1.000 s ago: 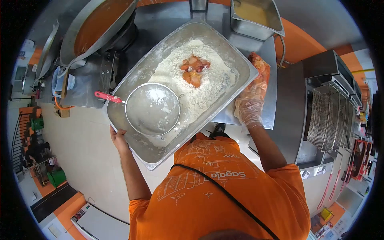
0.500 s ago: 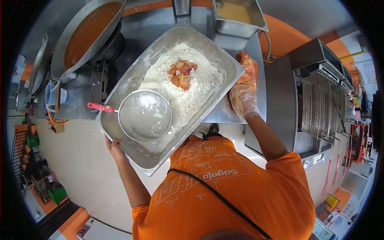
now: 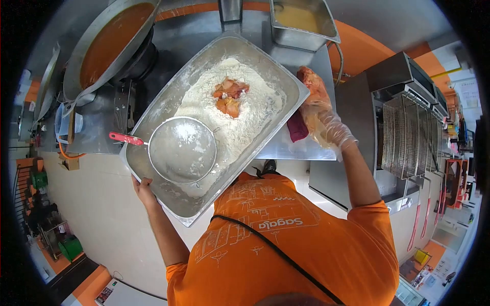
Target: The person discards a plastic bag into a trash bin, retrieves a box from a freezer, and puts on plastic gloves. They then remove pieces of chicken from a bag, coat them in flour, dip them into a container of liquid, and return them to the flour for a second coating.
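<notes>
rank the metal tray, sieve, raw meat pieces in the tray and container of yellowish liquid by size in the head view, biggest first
1. Metal tray
2. Sieve and container of yellowish liquid: too alike to rank
3. Raw meat pieces in the tray

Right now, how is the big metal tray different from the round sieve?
The tray is a rectangle with rounded corners, while the sieve is a circle. The tray is much bigger, so the sieve's round part fits inside it. The left hand grips the tray's edge, but no hand touches the sieve. The sieve has a red handle; the tray shows none. Both have white powder on them.
</notes>
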Demonstrator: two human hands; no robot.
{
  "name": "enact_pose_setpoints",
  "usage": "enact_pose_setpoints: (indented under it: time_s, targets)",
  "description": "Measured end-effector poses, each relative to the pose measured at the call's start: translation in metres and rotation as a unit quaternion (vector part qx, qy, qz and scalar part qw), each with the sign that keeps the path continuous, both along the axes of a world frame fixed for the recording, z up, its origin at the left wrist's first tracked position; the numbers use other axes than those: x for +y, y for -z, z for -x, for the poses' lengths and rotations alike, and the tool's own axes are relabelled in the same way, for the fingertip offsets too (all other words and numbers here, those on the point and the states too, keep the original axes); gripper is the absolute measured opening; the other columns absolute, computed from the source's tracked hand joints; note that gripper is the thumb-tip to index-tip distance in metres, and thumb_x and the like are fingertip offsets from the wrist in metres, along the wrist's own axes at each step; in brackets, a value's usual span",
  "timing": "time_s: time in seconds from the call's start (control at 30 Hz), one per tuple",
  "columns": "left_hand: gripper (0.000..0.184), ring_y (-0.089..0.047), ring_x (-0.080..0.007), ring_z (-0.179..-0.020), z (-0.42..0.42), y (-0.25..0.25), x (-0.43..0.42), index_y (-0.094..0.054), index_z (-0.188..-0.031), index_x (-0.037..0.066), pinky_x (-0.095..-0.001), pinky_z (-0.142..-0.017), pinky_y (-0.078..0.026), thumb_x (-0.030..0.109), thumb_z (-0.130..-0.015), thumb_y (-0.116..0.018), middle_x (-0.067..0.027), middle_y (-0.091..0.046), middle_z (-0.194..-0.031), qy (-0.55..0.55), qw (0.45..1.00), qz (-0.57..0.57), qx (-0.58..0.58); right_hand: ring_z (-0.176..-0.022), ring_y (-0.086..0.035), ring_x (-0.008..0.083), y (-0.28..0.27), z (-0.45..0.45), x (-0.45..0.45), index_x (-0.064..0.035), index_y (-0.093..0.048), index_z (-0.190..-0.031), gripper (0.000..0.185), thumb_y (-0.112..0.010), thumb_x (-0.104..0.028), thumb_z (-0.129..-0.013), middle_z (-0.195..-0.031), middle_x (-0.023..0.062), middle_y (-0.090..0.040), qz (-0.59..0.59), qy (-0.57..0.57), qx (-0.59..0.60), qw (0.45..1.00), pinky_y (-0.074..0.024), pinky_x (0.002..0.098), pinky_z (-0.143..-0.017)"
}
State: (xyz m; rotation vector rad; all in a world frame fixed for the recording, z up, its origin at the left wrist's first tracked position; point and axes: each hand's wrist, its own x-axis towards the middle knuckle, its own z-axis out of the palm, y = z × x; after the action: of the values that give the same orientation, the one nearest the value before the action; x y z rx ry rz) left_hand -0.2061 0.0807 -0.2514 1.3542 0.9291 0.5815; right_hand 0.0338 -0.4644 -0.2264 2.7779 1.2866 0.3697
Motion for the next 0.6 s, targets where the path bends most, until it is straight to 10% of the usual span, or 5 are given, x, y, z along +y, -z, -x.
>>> enact_pose_setpoints:
  time_s: [0.1,0.2,0.27,0.4,0.6]
  targets:
    - [0.066,-0.054,-0.0158,-0.088,0.002,0.006,0.003,-0.046,-0.130,0.002,-0.0243,-0.080,-0.041,-0.003,-0.064,-0.046,-0.0056,-0.058,-0.103,0.005,1.000,-0.001,-0.003,-0.088,-0.063,0.0258,-0.026,0.004,0.012,-0.0086,-0.060,-0.109,0.032,-0.058,-0.027,-0.082,-0.099,0.0113,-0.063,-0.011,-0.054,-0.051,0.997,-0.0497,0.0367,-0.077]
    - [0.065,-0.053,-0.0145,-0.086,0.000,0.001,0.000,-0.047,-0.129,0.002,-0.0233,-0.078,-0.041,-0.003,-0.064,-0.046,-0.0047,-0.057,-0.101,0.009,1.000,-0.003,-0.010,-0.094,-0.061,0.0200,-0.111,0.015,0.054,-0.0060,-0.059,-0.107,0.036,-0.067,-0.023,-0.076,-0.100,0.0095,-0.062,-0.056,0.181,0.198,0.962,-0.0474,0.0306,-0.083]
    - [0.063,-0.052,-0.0138,-0.084,0.000,0.000,-0.001,-0.049,-0.127,0.001,-0.0230,-0.077,-0.041,-0.003,-0.064,-0.046,-0.0040,-0.057,-0.099,-0.001,1.000,-0.007,0.002,-0.094,-0.060,0.0211,-0.130,0.009,0.048,-0.0102,-0.058,-0.105,0.037,-0.067,-0.008,-0.069,-0.107,0.0084,-0.060,-0.182,0.271,0.447,0.833,-0.0456,0.0278,-0.087]
    - [0.063,-0.053,-0.0143,-0.085,0.001,0.003,0.002,-0.049,-0.126,0.001,-0.0237,-0.078,-0.041,-0.003,-0.063,-0.046,-0.0039,-0.057,-0.099,0.005,1.000,-0.007,0.002,-0.103,-0.052,0.0158,-0.131,0.009,0.033,-0.0086,-0.057,-0.103,0.045,-0.073,-0.003,-0.061,-0.111,0.0046,-0.055,-0.494,0.155,0.495,0.698,-0.0407,0.0272,-0.090]
    - [0.067,-0.056,-0.0166,-0.085,0.003,0.006,0.003,-0.044,-0.130,0.001,-0.0248,-0.077,-0.044,-0.002,-0.063,-0.047,-0.0076,-0.059,-0.103,-0.010,1.000,0.007,-0.006,-0.105,-0.053,0.0156,-0.146,-0.011,0.074,-0.0078,-0.053,-0.115,0.051,-0.073,0.000,-0.069,-0.112,0.0051,-0.054,-0.647,0.065,0.543,0.531,-0.0441,0.0280,-0.092]
